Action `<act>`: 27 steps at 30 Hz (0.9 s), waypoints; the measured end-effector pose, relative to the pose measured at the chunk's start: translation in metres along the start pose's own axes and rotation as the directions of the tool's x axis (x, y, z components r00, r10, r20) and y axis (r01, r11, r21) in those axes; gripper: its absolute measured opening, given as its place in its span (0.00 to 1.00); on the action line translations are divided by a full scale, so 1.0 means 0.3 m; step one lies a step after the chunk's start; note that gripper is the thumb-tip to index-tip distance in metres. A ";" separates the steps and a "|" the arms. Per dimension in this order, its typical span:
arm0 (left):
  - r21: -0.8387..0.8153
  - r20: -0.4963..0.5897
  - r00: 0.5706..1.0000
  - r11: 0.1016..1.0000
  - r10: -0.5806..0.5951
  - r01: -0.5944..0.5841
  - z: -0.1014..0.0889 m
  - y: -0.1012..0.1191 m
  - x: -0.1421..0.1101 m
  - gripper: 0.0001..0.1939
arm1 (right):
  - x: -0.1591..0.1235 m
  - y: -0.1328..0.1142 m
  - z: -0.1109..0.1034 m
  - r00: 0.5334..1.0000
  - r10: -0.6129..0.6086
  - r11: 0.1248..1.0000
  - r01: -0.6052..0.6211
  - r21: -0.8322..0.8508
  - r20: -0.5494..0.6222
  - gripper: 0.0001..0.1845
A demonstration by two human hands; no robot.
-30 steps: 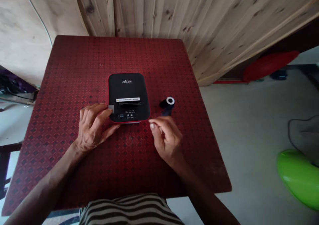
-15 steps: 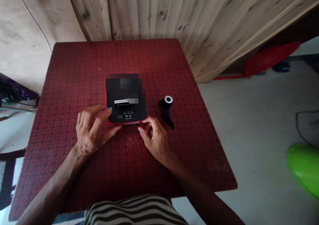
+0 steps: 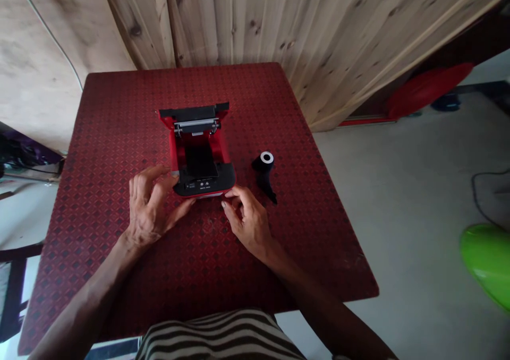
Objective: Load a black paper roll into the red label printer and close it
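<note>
A small red and black label printer (image 3: 205, 186) stands on the table with its lid (image 3: 195, 120) raised, showing a roller under the lid and a dark strip inside the red bay. My left hand (image 3: 147, 206) grips its left front corner, index fingertip on a grey piece at the side and thumb at the front edge. At the right front corner, my right hand (image 3: 249, 219) holds the printer with curled fingers, thumb just before the front. To the right lies a black roll (image 3: 261, 163) with a white core and a loose black tail.
The red patterned table (image 3: 311, 243) stands against a wooden plank wall (image 3: 247, 20). On the floor to the right are a green rounded object (image 3: 484, 259) and a cable (image 3: 476, 190). A red round thing (image 3: 430, 89) stands farther back. Dark chair parts (image 3: 16, 280) show at left.
The printer's lid has swung up and back, uncovering the red bay and roller. Both hands stay at the front corners. The black roll lies as before.
</note>
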State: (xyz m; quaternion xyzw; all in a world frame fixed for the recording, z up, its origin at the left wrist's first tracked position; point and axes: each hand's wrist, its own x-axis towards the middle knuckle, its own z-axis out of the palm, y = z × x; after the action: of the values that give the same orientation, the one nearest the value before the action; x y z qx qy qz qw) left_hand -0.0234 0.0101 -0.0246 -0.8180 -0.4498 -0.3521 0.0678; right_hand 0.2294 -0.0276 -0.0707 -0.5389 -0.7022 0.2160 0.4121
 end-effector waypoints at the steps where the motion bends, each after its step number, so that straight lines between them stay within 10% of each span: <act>1: -0.015 -0.004 1.000 1.000 -0.004 0.004 0.007 0.001 -0.004 0.32 | 0.003 -0.003 -0.009 1.000 0.003 1.000 -0.003 -0.003 -0.013 0.11; 7: -0.079 -0.056 0.998 0.997 0.022 -0.026 0.056 -0.001 -0.034 0.38 | 0.153 -0.066 -0.137 0.970 -0.204 0.967 0.179 -0.179 -0.131 0.11; 11: -0.102 -0.084 0.996 0.994 0.020 -0.029 0.078 -0.002 -0.050 0.38 | 0.363 -0.127 -0.151 0.927 -0.338 0.857 0.374 -0.355 0.161 0.14; 16: -0.139 -0.065 0.998 0.990 0.004 -0.013 0.082 -0.001 -0.067 0.39 | 0.549 -0.214 -0.069 0.821 -0.144 0.702 0.478 -0.528 0.552 0.17; 27: -0.167 -0.052 0.999 0.986 -0.010 0.002 0.086 0.005 -0.078 0.39 | 0.578 -0.246 -0.012 0.758 0.100 0.647 0.442 -0.621 0.644 0.14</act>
State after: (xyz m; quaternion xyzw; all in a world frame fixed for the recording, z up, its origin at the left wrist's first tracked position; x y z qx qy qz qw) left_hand -0.0171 0.0043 -0.0582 -0.8098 -0.4194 -0.4102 0.0099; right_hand 0.1757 0.1098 0.0466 -0.4801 -0.8726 0.0337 -0.0831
